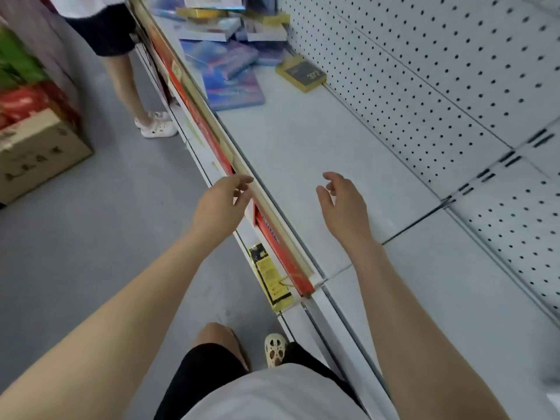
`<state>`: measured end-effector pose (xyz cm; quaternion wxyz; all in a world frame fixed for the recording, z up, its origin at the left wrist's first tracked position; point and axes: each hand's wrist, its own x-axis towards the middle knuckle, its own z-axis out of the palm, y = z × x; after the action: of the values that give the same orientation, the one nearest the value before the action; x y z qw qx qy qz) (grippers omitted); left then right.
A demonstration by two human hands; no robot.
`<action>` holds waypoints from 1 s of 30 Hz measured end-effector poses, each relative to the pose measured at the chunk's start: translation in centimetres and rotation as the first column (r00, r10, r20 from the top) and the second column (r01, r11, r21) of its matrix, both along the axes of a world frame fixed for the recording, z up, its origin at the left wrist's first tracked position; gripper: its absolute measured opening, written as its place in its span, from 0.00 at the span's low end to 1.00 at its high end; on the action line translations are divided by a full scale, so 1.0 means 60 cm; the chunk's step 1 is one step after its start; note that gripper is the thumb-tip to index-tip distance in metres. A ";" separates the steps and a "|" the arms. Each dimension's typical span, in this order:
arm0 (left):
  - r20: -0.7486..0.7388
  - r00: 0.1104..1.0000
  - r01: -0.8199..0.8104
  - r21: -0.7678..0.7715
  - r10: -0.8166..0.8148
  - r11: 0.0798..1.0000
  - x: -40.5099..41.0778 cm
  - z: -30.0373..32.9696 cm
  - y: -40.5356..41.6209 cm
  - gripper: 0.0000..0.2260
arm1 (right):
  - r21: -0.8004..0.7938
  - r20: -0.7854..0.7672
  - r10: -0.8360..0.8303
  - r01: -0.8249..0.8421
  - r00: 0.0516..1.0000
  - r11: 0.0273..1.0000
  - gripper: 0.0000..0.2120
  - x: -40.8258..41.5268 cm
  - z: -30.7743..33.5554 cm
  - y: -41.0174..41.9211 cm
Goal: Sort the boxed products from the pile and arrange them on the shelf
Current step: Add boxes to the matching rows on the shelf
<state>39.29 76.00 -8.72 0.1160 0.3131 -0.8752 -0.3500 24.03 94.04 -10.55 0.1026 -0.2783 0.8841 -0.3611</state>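
Shelf edge: the front rail (242, 165) of the shelf (318, 147) runs slanted from the top left down to the bottom middle, with a red strip under it and a yellow tag (269, 277) hanging low.
Open room: a wide bare part of the shelf lies between the hands and the pile; the grey floor (91, 237) on the left of the rail is open too.
Left hand: the left hand (219, 204) hangs at the rail, fingers loosely bent and a little apart, the fingertips at the rail; it holds nothing.
Right hand: the right hand (345, 204) hovers over the bare shelf, fingers relaxed and slightly curled, holding nothing.
Boxed products: the pile (230, 34) lies at the far end of the shelf, well apart from both hands; the boxes overlap, so I cannot count them exactly.
Single boxes: one blue flat box (233, 89) lies nearest to the hands; one yellow-edged dark box (301, 74) lies just beside the back wall.
Back wall: white pegboard (439, 71) with dark holes.
Others: one second person (121, 62) stands at the rail near the pile; one cardboard carton (39, 153) stands on the floor at left.
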 end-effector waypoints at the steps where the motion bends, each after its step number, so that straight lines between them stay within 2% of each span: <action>1: 0.001 1.000 0.022 -0.029 -0.022 0.999 -0.019 -0.004 -0.035 0.12 | 0.012 -0.005 0.002 -0.002 1.000 1.000 0.18 -0.023 0.001 -0.029; 9: -0.003 0.982 0.182 -0.237 -0.188 0.954 -0.195 -0.011 -0.331 0.16 | 0.062 -0.096 -0.077 0.083 0.992 0.995 0.19 -0.183 0.018 -0.300; 12: 0.000 0.965 0.250 -0.296 -0.261 0.922 -0.249 -0.011 -0.438 0.17 | 0.103 -0.078 -0.110 0.118 0.991 0.988 0.20 -0.209 0.008 -0.407; 17: 0.086 0.934 0.354 -0.327 -0.346 0.876 -0.332 -0.024 -0.580 0.22 | 0.220 -0.069 -0.159 0.170 0.985 0.960 0.26 -0.221 -0.012 -0.556; 21: 0.198 0.907 0.419 -0.342 -0.372 0.841 -0.379 -0.042 -0.635 0.25 | 0.349 -0.087 -0.255 0.269 0.963 0.897 0.45 -0.205 -0.028 -0.634; 24: 0.322 0.870 0.479 -0.366 -0.375 0.798 -0.384 -0.069 -0.645 0.30 | 0.438 -0.065 -0.257 0.259 0.964 0.861 0.59 -0.185 -0.049 -0.659; 30: 0.416 0.838 0.525 -0.445 -0.352 0.725 -0.368 -0.081 -0.617 0.29 | 0.503 -0.083 -0.236 0.245 0.968 0.829 0.58 -0.208 -0.056 -0.638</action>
<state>17.19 38.98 -13.59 -0.0230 0.0982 -0.9935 -0.0526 11.56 55.77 -13.90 0.1186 -0.1308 0.9767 -0.1221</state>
